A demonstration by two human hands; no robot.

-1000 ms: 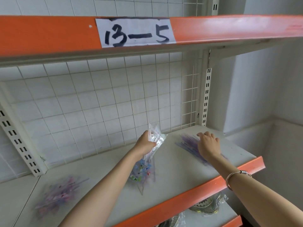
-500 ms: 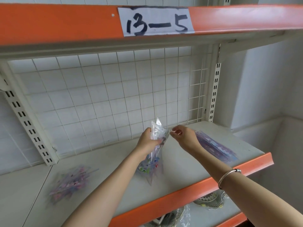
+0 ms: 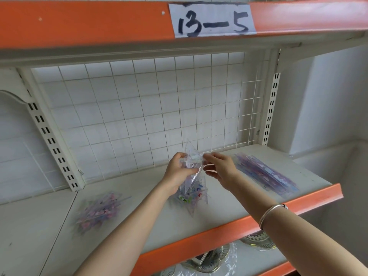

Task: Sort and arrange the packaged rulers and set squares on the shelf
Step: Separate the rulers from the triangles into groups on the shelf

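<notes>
My left hand [image 3: 179, 172] grips a bundle of clear packaged set squares [image 3: 192, 176], held upright above the middle of the grey shelf board [image 3: 139, 198]. My right hand [image 3: 221, 170] pinches the top of the same bundle from the right. A flat stack of purple packaged rulers [image 3: 264, 173] lies on the right part of the shelf. At the left lies a loose, blurred pile of pink and blue packaged set squares [image 3: 99, 213].
A white wire grid [image 3: 143, 116] backs the shelf. An orange front lip [image 3: 219, 232] edges the board. The upper shelf carries a paper label "13-5" [image 3: 212, 19]. Shiny wrapped items [image 3: 209, 259] sit on the lower shelf. A white wall stands at right.
My right hand left the purple ruler stack and came left to the top of the bundle in my left hand. The camera view shifted left.
</notes>
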